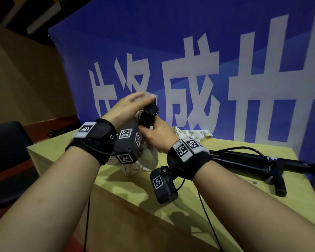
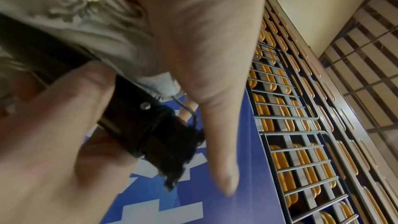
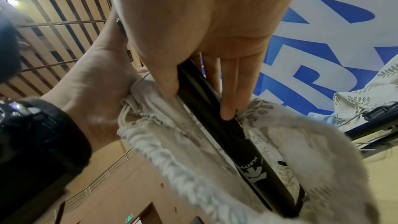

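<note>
A folded black tripod with a knurled knob on top stands upright, its lower part inside a white leaf-print drawstring bag on the table. My right hand pinches the tripod's tube between thumb and fingers just above the bag's mouth. My left hand holds the bunched bag rim beside the tube, thumb straight, fingers reaching up by the knob. The tripod's bottom is hidden in the cloth.
A second black tripod with a cable lies across the right of the pale wooden table. Another leaf-print bag lies behind my hands. A blue banner stands along the table's far edge; a black chair is left.
</note>
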